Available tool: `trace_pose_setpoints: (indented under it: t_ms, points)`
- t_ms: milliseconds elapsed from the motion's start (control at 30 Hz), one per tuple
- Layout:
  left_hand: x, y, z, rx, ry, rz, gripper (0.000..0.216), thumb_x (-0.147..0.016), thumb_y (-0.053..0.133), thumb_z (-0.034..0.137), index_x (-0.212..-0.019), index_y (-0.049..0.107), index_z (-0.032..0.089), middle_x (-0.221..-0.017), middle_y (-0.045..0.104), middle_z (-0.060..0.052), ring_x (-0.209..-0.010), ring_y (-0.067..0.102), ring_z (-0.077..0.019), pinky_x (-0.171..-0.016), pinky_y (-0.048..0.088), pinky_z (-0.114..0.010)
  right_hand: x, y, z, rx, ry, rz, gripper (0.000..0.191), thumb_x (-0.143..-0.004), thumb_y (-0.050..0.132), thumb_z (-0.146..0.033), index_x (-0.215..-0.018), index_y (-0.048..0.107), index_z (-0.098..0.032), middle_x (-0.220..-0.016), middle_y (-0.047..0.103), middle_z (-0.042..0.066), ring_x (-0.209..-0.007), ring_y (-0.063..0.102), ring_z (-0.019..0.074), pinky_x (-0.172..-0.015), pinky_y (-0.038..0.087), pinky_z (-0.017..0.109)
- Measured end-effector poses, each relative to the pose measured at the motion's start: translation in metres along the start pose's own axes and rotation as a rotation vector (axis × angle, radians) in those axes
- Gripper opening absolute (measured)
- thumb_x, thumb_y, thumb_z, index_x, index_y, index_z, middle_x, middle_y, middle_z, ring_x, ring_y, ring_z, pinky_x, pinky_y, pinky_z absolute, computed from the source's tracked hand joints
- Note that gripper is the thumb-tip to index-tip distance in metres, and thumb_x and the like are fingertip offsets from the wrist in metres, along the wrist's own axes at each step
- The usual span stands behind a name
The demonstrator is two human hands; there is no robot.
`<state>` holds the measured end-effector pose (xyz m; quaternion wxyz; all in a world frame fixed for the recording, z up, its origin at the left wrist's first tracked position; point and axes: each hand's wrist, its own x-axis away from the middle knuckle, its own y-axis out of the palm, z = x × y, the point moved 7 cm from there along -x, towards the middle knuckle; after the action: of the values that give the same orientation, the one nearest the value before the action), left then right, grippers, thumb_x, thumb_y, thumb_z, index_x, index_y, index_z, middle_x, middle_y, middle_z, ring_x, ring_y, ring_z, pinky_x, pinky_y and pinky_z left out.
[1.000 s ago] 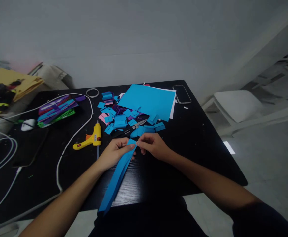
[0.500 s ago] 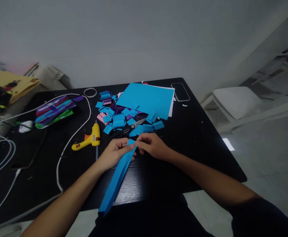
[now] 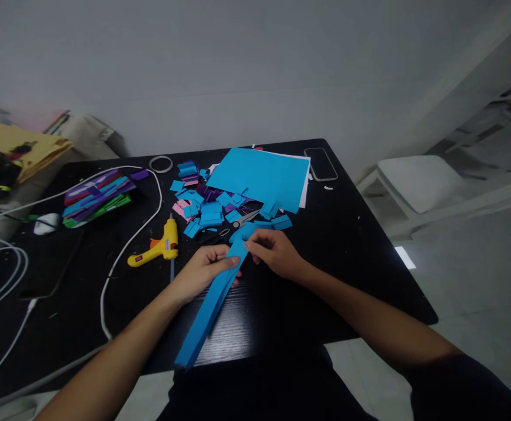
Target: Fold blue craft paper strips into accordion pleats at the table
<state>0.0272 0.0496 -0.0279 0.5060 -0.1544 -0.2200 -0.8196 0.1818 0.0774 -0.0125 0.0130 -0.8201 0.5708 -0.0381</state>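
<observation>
A long folded blue paper strip slants from near the table's front edge up to my hands. My left hand is closed around its upper part, thumb on top and fingers beneath. At the strip's far end, my right hand pinches its right edge between thumb and fingers. Just beyond the hands lie several small folded blue paper pieces in a pile with some pink and purple ones. Scissors rest among them, partly covered. A yellow glue gun lies left of my left hand.
A blue paper sheet lies over white paper at the back of the black table. Around it are a phone-shaped outline, a tape ring, a bundle of coloured strips and a white cable. A white stool stands right.
My right hand has slid a little up and right along the strip. More of the strip's far end shows beyond my left hand, which stays in place.
</observation>
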Motion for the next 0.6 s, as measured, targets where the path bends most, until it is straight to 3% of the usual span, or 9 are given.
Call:
trace_pose_setpoints:
  t_ms: [267, 433, 600]
  points:
    - [-0.002, 0.004, -0.001, -0.036, 0.049, -0.058, 0.030, -0.084, 0.080, 0.041, -0.094, 0.073, 0.014, -0.078, 0.072, -0.003, -0.063, 0.069, -0.0117, -0.062, 0.059, -0.023, 0.003, 0.013, 0.006, -0.076, 0.053, -0.126, 0.028, -0.087, 0.070, -0.038, -0.068, 0.062, -0.018, -0.060, 0.062, -0.002, -0.054, 0.058, 0.0122, -0.057, 0.048, 0.026]
    - [-0.002, -0.001, 0.001, -0.058, 0.019, -0.037, 0.029, -0.082, 0.081, 0.039, -0.083, 0.068, 0.013, -0.074, 0.072, -0.004, -0.059, 0.070, -0.0132, -0.061, 0.058, -0.025, -0.008, -0.017, 0.001, -0.056, 0.010, 0.026, 0.033, -0.087, 0.070, -0.045, -0.068, 0.062, -0.019, -0.060, 0.062, -0.002, -0.057, 0.058, 0.0125, -0.059, 0.050, 0.027]
    - [-0.002, -0.017, 0.014, -0.133, 0.099, 0.008, 0.030, -0.082, 0.080, 0.039, -0.077, 0.071, 0.011, -0.072, 0.073, -0.005, -0.056, 0.069, -0.0127, -0.059, 0.057, -0.023, -0.014, -0.056, -0.005, -0.118, -0.025, 0.263, 0.031, -0.085, 0.072, -0.043, -0.068, 0.063, -0.019, -0.065, 0.063, 0.000, -0.060, 0.060, 0.0134, -0.063, 0.052, 0.029]
